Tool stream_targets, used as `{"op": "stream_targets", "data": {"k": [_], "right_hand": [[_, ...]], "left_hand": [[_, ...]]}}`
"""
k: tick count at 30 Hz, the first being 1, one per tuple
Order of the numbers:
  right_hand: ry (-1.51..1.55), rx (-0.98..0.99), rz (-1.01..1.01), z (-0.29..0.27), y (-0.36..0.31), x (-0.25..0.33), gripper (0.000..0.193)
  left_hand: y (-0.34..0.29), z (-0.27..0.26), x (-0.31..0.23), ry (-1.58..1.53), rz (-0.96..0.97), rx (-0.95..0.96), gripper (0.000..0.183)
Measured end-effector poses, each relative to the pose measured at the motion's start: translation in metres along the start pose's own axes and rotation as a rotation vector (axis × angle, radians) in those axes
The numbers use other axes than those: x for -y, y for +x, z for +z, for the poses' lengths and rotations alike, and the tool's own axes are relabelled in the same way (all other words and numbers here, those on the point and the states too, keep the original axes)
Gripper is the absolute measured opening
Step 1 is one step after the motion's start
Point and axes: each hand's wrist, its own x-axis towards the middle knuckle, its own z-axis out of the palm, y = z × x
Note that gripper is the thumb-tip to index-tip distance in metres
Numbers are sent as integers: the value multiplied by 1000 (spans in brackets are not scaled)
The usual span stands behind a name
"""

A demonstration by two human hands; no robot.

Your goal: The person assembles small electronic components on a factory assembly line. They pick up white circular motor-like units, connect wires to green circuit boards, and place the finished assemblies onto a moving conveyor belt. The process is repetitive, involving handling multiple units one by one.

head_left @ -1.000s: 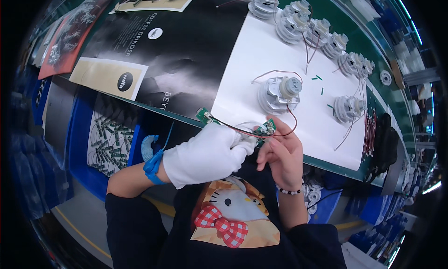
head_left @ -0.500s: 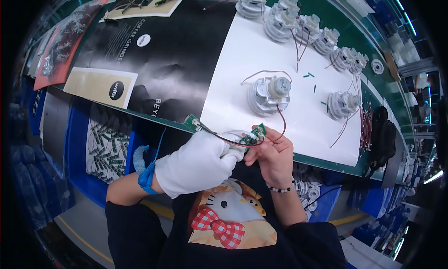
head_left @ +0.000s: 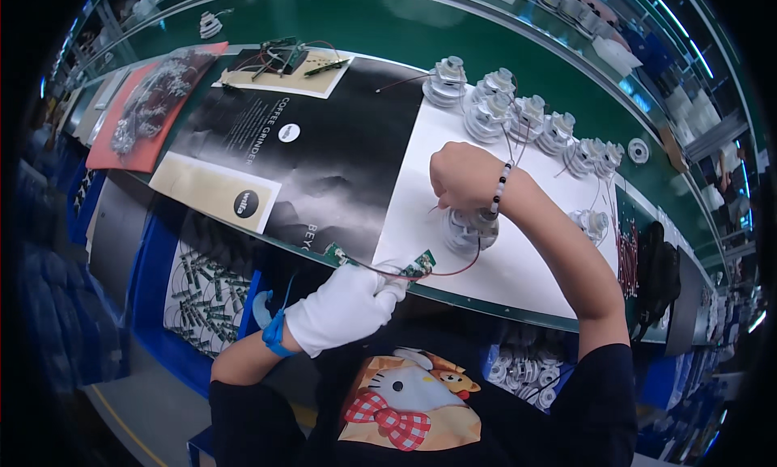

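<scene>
Slanting toward the motor (head_left: 467,239) from its near left, the board (head_left: 420,265) is pinched by the left hand (head_left: 344,307); nearer, the right hand (head_left: 466,178) is curled at the motor's top, its fingertips' closure hidden.

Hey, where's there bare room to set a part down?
On the green tabletop behind the black sheet, and on the white sheet between the right forearm, nearest motor unit and front edge. The back right is crowded with a motor row.
</scene>
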Motion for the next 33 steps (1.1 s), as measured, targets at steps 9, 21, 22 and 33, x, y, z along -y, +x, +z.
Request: {"op": "stream_targets", "data": {"k": [9, 21, 22, 33], "right_hand": [[542, -47, -209, -15, -10, -4, 16], [575, -234, -300, -14, -52, 32, 11], [563, -246, -301, -12, -53, 33, 11], [424, -320, -335, -12, -55, 43, 8]], "left_hand": [[-7, 1, 5, -184, -116, -105, 23], [-15, 13, 1, -184, 107, -297, 19], [-16, 12, -2, -203, 68, -278, 19], [-18, 13, -7, -73, 102, -292, 19]]}}
